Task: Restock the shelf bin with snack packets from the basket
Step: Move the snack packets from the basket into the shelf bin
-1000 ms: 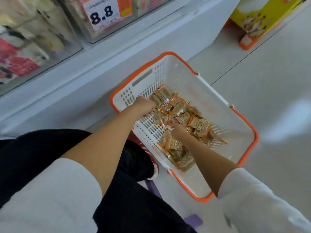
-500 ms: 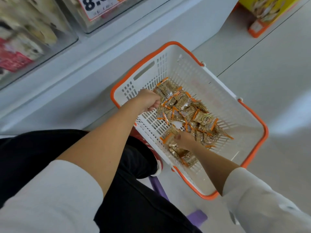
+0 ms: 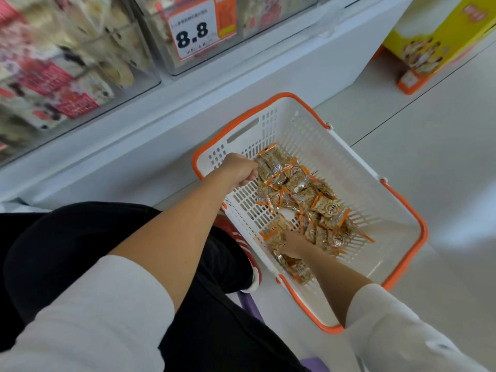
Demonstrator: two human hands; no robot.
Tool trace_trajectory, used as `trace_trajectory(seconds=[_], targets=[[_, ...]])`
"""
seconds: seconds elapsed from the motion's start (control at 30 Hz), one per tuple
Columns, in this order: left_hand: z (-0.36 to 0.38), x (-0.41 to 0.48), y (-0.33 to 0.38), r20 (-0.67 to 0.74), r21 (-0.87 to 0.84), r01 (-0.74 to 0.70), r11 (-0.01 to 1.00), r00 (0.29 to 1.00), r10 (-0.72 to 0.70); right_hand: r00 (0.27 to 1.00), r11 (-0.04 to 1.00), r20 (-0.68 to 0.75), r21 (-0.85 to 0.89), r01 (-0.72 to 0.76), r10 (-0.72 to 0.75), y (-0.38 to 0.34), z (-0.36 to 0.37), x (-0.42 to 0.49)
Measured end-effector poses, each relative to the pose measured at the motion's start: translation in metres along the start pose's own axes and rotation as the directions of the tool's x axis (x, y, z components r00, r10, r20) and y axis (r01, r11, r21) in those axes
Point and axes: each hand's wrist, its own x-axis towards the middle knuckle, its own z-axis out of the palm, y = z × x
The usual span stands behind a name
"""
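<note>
Two hands are working inside the basket (image 3: 349, 162), which is sitting on the floor (image 3: 429, 146) just beside the base of the shelf (image 3: 188, 108). We are reaching the left hand (image 3: 239, 169) over the basket's near-left corner; its fingers are curling closed around several snack packets (image 3: 303, 194) at the far end of the pile. We are extending the right hand (image 3: 294, 244) into the near end of the same pile; its fingers are buried among the packets, and one packet (image 3: 275, 234) is lying against the hand, but we cannot tell whether the hand is closed on anything. Both forearms are bare, with white sleeves (image 3: 397, 326) pushed up toward the elbows.

The snack packets are clear wrappers with orange ends, and they are lying in a loose heap across the middle of the basket's slotted bottom. The basket is white with an orange rim.

Above and to the left, clear shelf bins (image 3: 80, 63) are standing in a row on the shelf, holding other wrapped goods that are blurred. A price tag (image 3: 198, 30) reading 8.8 is fixed to the front of one bin. A yellow display box (image 3: 440, 36) is standing on the floor at the upper right, well apart from the basket.
</note>
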Motion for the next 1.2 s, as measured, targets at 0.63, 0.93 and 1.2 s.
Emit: trace_trajectory(seconds=[0.63, 0.93, 1.2], targets=[[0.003, -0.007, 0.004, 0.072, 0.169, -0.033, 0.985, 0.997, 0.021, 0.992, 0.988, -0.098, 0.124, 0.092, -0.08, -0.004, -0.019, 0.001], [-0.034, -0.055, 0.077, 0.023, 0.095, -0.261, 0.961, 0.965, 0.26, 0.791, 0.731, -0.453, 0.354, 0.583, -0.411, -0.086, -0.241, -0.121], [-0.114, -0.156, 0.151, -0.075, -0.159, -0.358, 0.92, 0.934, 0.351, 0.612, 0.586, -0.547, 0.25, 0.771, -0.571, -0.165, -0.326, -0.241]])
